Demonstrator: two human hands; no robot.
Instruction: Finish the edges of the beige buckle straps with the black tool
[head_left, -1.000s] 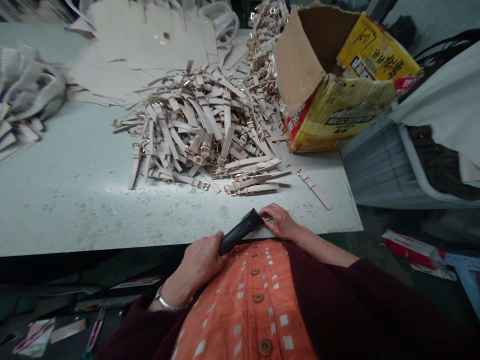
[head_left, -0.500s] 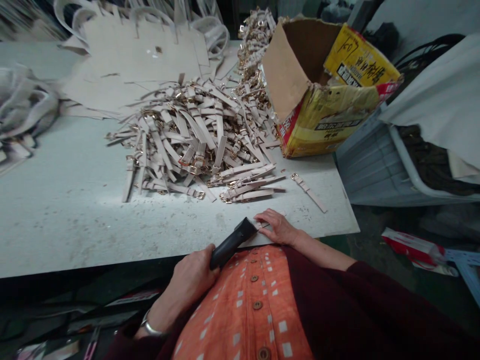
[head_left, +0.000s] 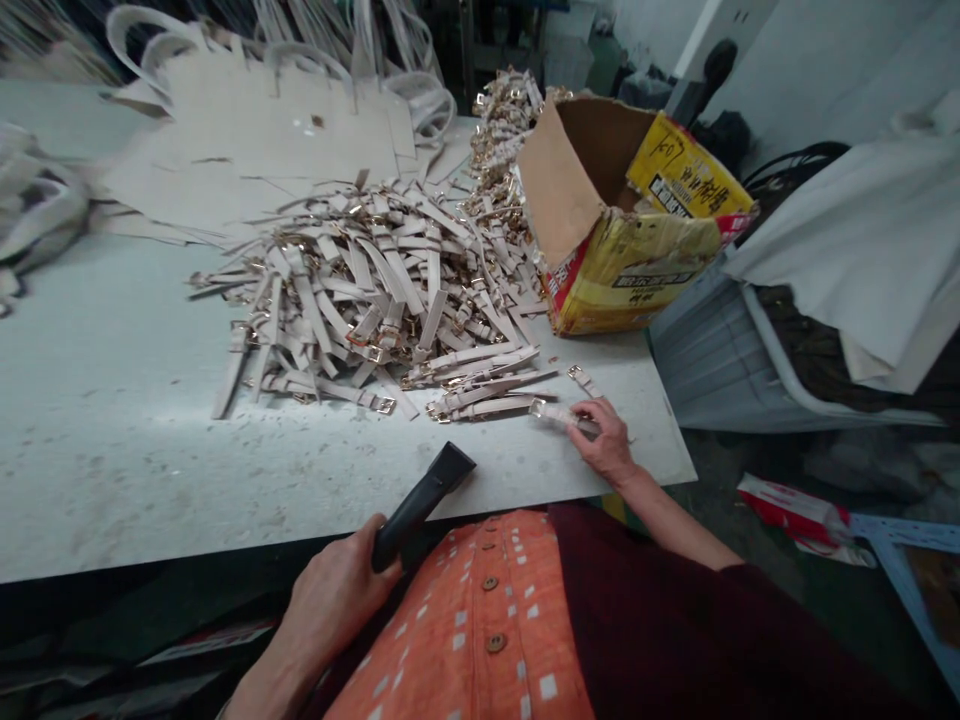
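Observation:
My left hand (head_left: 339, 588) grips the handle of a black hand tool (head_left: 421, 503) whose head rests on the near edge of the white table (head_left: 135, 440). My right hand (head_left: 606, 438) pinches a beige strap (head_left: 555, 414) with a buckle and holds it just above the table, right of a small neat row of straps (head_left: 480, 388). Behind that row lies a big loose pile of beige straps with gold buckles (head_left: 367, 280).
An open yellow cardboard box (head_left: 630, 235) stands at the table's right rear. More buckled straps (head_left: 499, 125) are heaped behind it, and flat beige sheets (head_left: 262, 130) lie at the back. A grey crate (head_left: 720, 350) with white cloth (head_left: 847, 240) sits right of the table.
My right hand has left the spot by the tool's head and moved right and forward, now holding a strap. The tool's head has drawn back toward me. The camera tilted.

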